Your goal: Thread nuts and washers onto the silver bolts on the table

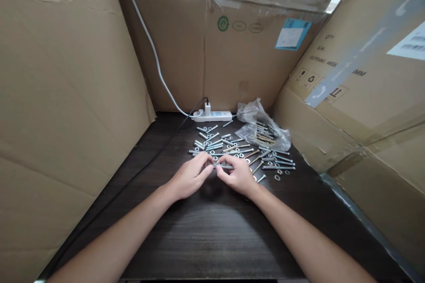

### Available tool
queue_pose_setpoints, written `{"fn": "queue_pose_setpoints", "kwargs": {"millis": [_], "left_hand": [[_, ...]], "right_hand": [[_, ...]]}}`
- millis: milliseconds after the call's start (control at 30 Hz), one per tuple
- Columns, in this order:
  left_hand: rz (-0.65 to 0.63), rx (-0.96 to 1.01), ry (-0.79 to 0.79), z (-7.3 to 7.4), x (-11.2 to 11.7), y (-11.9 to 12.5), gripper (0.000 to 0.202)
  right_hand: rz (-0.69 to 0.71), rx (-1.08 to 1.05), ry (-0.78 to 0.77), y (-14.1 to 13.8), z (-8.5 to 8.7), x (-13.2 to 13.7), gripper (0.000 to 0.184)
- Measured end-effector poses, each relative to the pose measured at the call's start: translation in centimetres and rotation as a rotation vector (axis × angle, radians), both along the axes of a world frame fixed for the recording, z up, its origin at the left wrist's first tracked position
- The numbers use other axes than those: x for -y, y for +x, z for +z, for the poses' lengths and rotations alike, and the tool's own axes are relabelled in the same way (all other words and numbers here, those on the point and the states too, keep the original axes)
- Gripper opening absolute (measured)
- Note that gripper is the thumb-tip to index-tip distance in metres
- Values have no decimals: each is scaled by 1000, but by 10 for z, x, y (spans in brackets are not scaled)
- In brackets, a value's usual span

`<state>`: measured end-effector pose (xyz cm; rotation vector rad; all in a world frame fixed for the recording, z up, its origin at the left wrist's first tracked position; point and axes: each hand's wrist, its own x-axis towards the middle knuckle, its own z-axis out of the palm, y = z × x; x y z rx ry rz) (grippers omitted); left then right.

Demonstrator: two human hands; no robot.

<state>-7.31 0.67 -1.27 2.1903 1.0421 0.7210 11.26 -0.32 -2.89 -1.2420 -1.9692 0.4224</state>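
My left hand (191,176) and my right hand (239,175) meet above the near edge of a spread of metal hardware. Between them lies a silvery bolt (227,166), roughly level. The fingers of my right hand are closed around its shaft. My left thumb and forefinger pinch at its left end, where a small ring-like part shows between the fingertips; whether it is a nut or a washer is too small to tell. Just beyond are loose bolts (278,168), washers (277,177) and short metal sleeves (199,144), partly hidden by my hands.
A clear plastic bag (282,138) with more bolts inside lies at the back right. Behind the hardware sits a white power strip (219,116) with a plug, a white cable (151,40) and a black cable (142,169). Cardboard walls (166,62) surround the dark table (212,239).
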Motion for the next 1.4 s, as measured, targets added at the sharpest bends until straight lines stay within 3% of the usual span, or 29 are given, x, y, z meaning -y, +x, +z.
{"fn": "queue_pose_setpoints", "kwargs": {"millis": [167,300,567,800,1067,1233,1400], "left_hand": [[-61,0,20,-1,-2,0,29],[-40,0,21,0,-1,1,18],[33,12,-3,-1,1,0,25],[-52,-11,58,0,-2,0,21],[32,15,61,1,0,0,19],[-62,-50,108,-3,-5,1,29],[-53,-28,119,-2,-3,1,18]], "right_hand": [[-5,21,-3,0,2,1,11],[2,0,-4,0,2,0,11],[10,5,3,0,0,-1,11],[9,23,10,0,0,-1,11],[8,18,13,1,-2,-1,11],[1,29,11,0,1,0,11],[5,24,3,0,0,0,12]]}}
